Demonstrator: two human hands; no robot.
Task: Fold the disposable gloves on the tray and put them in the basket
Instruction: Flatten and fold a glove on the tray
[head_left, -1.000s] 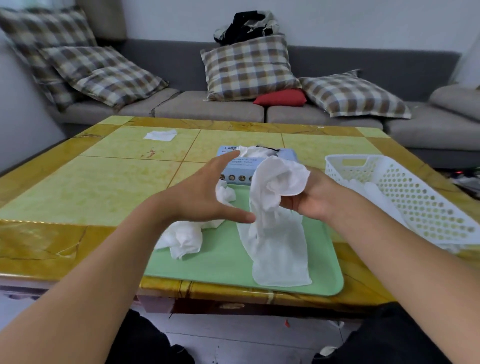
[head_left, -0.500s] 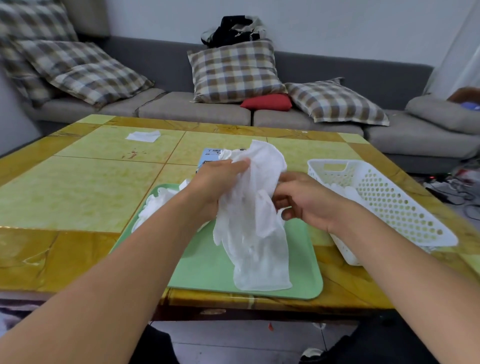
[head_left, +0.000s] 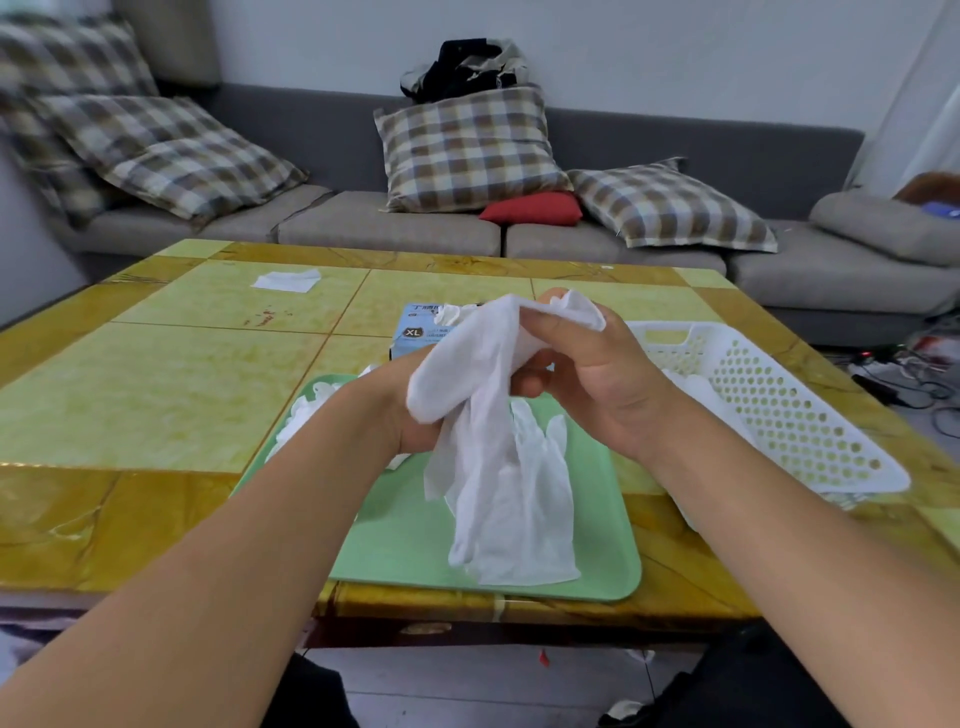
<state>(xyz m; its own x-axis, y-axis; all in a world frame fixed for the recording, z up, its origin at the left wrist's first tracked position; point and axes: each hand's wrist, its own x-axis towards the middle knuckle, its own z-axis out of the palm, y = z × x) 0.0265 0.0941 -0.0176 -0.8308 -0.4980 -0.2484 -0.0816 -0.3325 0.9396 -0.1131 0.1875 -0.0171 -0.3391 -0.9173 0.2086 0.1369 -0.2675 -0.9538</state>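
Above the green tray (head_left: 395, 540), both hands grip one white glove (head_left: 498, 467). The right hand (head_left: 597, 379) pinches its top edge. The left hand (head_left: 410, 410) clutches its middle.

A grey sofa (head_left: 467, 228) with plaid cushions (head_left: 470, 148) stands behind the yellow table (head_left: 156, 374), against a pale wall (head_left: 675, 57).

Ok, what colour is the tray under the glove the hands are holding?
The tray is pale mint green, clearest in the head view.
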